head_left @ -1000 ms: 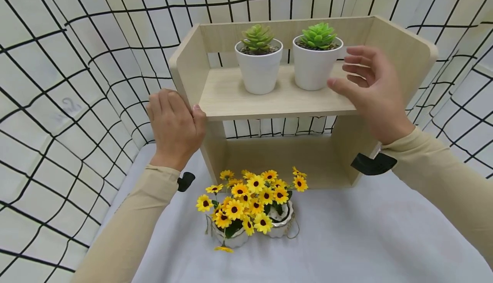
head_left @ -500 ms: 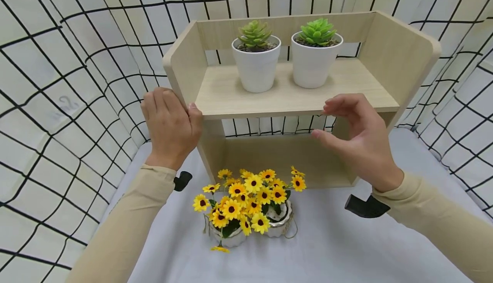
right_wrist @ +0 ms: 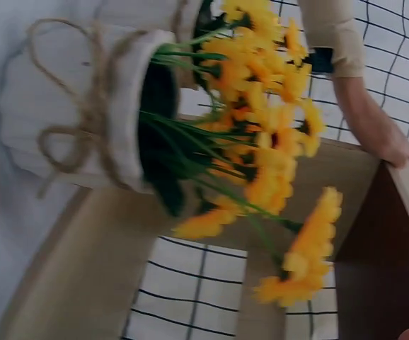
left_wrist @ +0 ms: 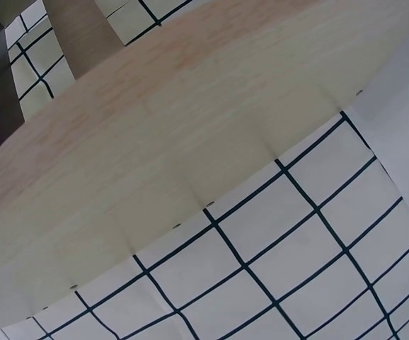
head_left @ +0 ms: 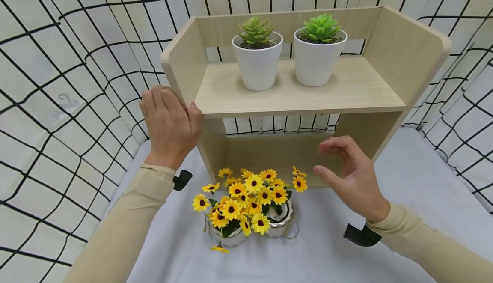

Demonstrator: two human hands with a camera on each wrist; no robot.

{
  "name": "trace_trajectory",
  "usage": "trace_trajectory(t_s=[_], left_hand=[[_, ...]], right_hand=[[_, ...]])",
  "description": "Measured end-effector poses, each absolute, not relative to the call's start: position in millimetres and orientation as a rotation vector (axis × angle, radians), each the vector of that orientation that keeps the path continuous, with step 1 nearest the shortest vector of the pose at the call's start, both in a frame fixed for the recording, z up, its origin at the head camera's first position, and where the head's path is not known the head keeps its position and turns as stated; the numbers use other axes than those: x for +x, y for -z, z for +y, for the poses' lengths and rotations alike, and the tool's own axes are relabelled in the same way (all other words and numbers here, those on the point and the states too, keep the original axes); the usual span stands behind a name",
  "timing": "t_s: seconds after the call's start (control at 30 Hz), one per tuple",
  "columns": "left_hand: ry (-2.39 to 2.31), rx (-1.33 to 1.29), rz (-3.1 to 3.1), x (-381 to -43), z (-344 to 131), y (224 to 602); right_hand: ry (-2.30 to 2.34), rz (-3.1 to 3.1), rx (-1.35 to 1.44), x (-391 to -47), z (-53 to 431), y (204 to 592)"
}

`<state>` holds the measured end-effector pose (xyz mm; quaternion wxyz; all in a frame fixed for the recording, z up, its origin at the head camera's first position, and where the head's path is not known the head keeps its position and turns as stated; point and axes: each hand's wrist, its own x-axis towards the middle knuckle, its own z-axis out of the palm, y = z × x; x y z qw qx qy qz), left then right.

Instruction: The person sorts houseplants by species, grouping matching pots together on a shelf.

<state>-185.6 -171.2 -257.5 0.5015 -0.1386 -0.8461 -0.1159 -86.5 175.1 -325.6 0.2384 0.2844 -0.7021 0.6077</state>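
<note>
My left hand [head_left: 169, 126] grips the left side panel of a pale wooden shelf [head_left: 304, 107], thumb at the front edge of its upper board. In the left wrist view that panel [left_wrist: 190, 149] fills much of the frame. My right hand [head_left: 352, 178] is in the air before the lower compartment, fingers loosely bent and thumb apart, holding nothing. To its left stand two white pots of yellow artificial sunflowers [head_left: 246, 197]. The right wrist view shows one flower pot [right_wrist: 70, 106] close up, with a twine bow.
On the upper board stand two white pots with green succulents, a left one [head_left: 258, 67] and a right one [head_left: 319, 62]. A white cloth [head_left: 308, 253] covers the table. Black wire grid [head_left: 69, 116] surrounds the shelf at the back and sides.
My right hand has moved down from beside the right succulent pot, past the upper board, to the front of the lower compartment. The left hand keeps its grip on the panel.
</note>
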Motion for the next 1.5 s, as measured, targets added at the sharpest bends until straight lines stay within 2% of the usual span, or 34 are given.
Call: trace_trajectory(t_s=[0.43,0.77,1.1,1.5], left_hand=[[0.301,-0.331,-2.023,-185,-169,257],[0.317,-0.336,-2.012,-187,-169,258],[0.311,-0.332,-2.020,-186,-169,257],[0.306,-0.328,-2.033,-186,-169,256]], right_hand=[[-1.725,-2.004,0.738,-78,185,385],[-1.514,-2.336,0.673,-72,181,422],[-1.471,-2.554,0.658,-69,164,440],[-1.570,-2.607,0.633,-70,145,444]])
